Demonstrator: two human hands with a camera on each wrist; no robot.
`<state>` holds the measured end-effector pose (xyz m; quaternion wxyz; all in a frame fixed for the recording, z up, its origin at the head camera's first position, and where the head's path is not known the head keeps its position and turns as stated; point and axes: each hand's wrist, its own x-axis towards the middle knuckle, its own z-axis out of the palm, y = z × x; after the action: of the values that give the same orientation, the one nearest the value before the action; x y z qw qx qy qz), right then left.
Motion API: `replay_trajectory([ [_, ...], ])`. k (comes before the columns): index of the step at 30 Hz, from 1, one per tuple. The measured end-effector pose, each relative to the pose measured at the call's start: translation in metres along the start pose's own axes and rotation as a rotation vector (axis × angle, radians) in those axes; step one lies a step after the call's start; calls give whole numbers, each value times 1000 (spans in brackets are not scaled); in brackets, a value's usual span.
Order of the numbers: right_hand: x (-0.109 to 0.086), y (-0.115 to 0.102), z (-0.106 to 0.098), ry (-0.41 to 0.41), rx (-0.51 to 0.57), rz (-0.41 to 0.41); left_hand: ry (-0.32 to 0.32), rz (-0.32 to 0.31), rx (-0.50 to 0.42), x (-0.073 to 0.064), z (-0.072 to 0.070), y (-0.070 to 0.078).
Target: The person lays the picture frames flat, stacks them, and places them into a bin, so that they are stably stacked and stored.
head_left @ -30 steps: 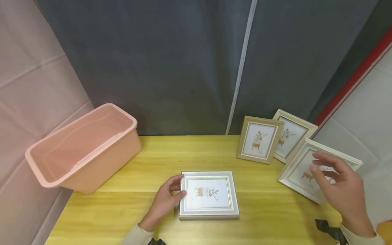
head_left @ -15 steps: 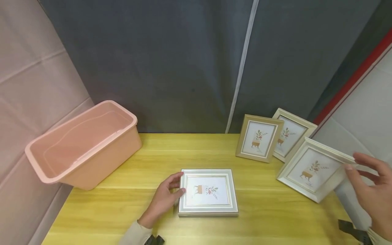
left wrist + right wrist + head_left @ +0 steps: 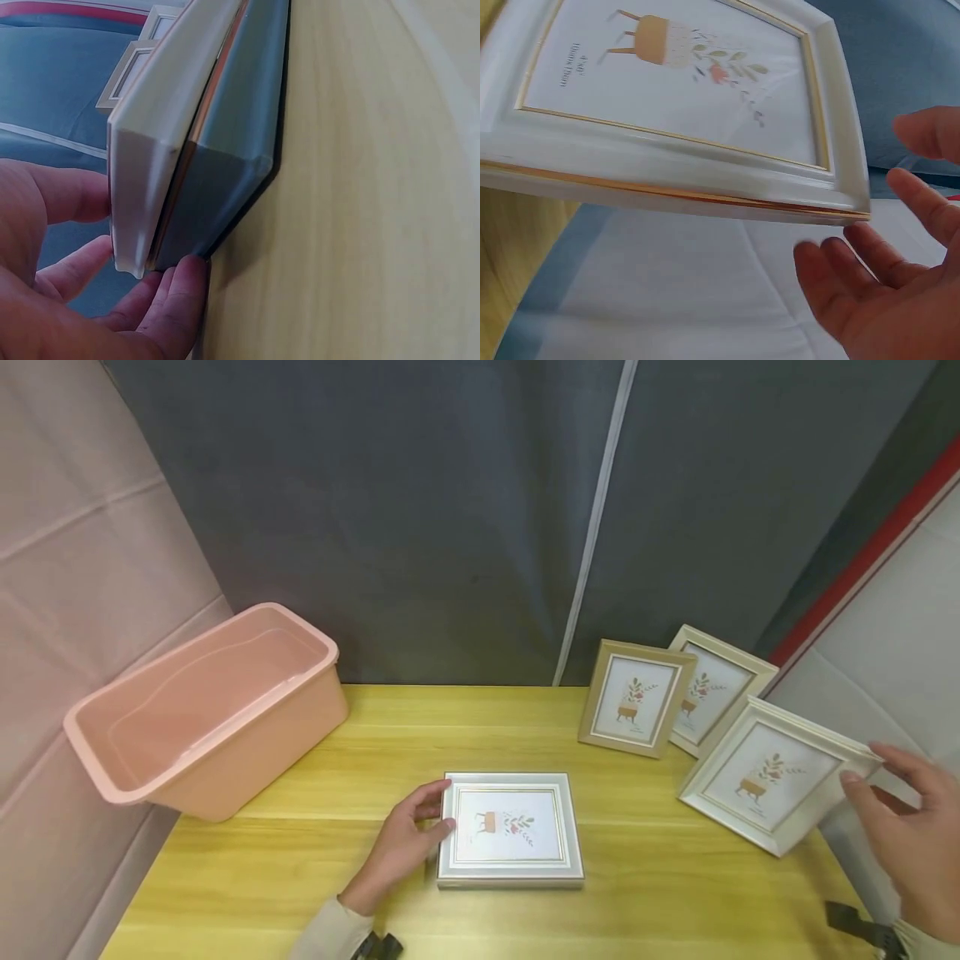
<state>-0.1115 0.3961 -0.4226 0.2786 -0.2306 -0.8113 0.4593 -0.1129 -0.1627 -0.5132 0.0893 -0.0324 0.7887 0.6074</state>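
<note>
My left hand [image 3: 408,843] rests at the left side of two stacked picture frames [image 3: 555,881] lying flat on the table. The upper frame is white with a plant picture; below it lies a blue-grey frame [image 3: 232,157]. In the left wrist view the thumb is at the face of the upper frame and the lower fingertips [image 3: 187,274] reach the stack's side. My right hand [image 3: 918,827] is spread around the right corner of a white picture frame [image 3: 810,827] that stands tilted. The right wrist view has fingertips [image 3: 855,232] right at that corner, with the thumb apart from it.
A pink plastic bin [image 3: 247,739] stands at the table's left. A tan picture frame [image 3: 588,710] and a cream picture frame [image 3: 727,647] stand at the back right, partly overlapping. A dark grey curtain [image 3: 405,543] hangs behind the yellow wood table [image 3: 375,760].
My right hand has moved right, from in front of the standing white picture frame to its right corner. My left hand and the stack have stayed in place.
</note>
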Motion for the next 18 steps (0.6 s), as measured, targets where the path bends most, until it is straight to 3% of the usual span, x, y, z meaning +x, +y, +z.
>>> replay_trajectory([
  [3, 4, 6, 1, -25, 26, 67, -1, 2, 1, 0, 0, 0],
  [12, 14, 29, 3, -99, 51, -7, -12, 7, 20, 0, 0, -1],
  [14, 15, 31, 2, -108, 85, -34, -13, 13, 24, 1, 0, -2],
  [18, 16, 34, -2, -169, 273, -111, -7, 13, 20, 1, 0, -2],
])
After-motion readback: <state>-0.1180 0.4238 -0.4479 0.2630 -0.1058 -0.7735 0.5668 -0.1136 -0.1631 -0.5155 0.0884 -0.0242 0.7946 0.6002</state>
